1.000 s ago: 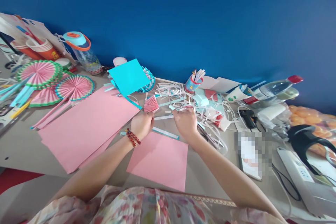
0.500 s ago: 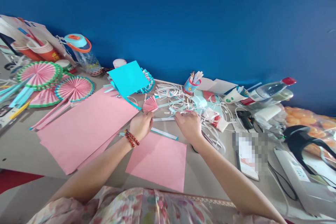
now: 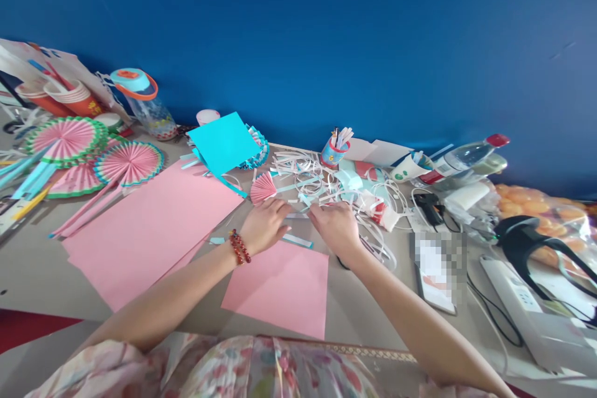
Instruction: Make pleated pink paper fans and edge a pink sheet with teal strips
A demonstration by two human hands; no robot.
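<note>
My left hand (image 3: 267,225), with a red bead bracelet (image 3: 239,247) on the wrist, lies low over the table with its fingers pressed together and pointing right. My right hand (image 3: 333,224) faces it, fingers curled. Both pinch a thin white paper strip (image 3: 295,216) that runs between them. A small pink pleated paper fan (image 3: 262,188) lies just beyond my left hand, not touched. A heap of white and pale blue paper strips (image 3: 317,180) is spread behind both hands. A small pink sheet (image 3: 280,286) lies under my wrists.
A large pink sheet (image 3: 140,230) and pink paper rosettes (image 3: 128,161) lie at left, a cyan sheet (image 3: 224,142) behind them. A cup of sticks (image 3: 333,150), a water bottle (image 3: 466,155), a glue gun (image 3: 426,204), a phone (image 3: 436,273) and a power strip (image 3: 513,298) crowd the right.
My left hand has slid right from beside the pink fan toward my right hand. The fan has stayed on the table. My right hand has barely moved.
</note>
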